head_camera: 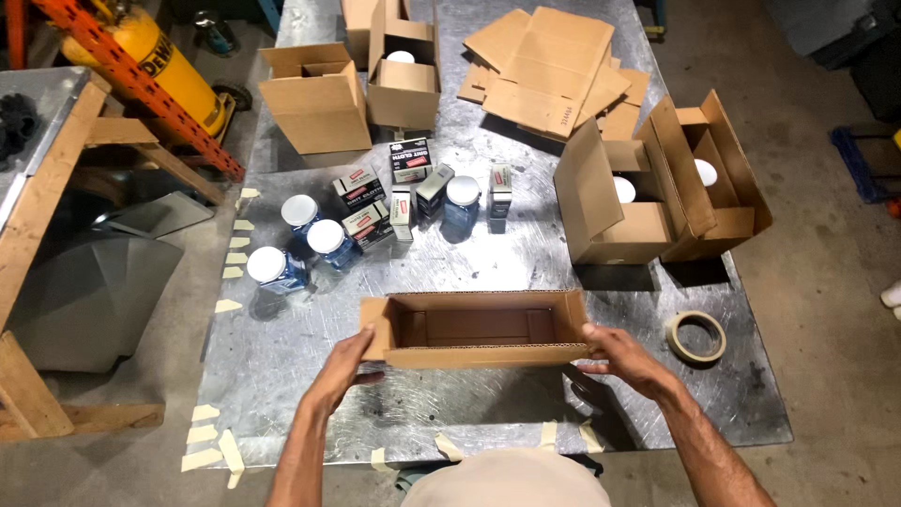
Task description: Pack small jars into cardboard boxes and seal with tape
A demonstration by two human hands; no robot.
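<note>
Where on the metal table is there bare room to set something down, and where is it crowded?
Bare: the table front strip left of the left hand, and the patch between the open box and the jars. Some room lies around the tape roll. Crowded: the middle, the far flattened cardboard and the right boxes.

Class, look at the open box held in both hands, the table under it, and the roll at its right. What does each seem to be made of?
Open box: brown corrugated cardboard, matte; fluted edge shows. Table: sheet metal, probably galvanised steel; dull, mottled grey sheen. Roll: likely paper masking tape; cream, matte ring.
</note>
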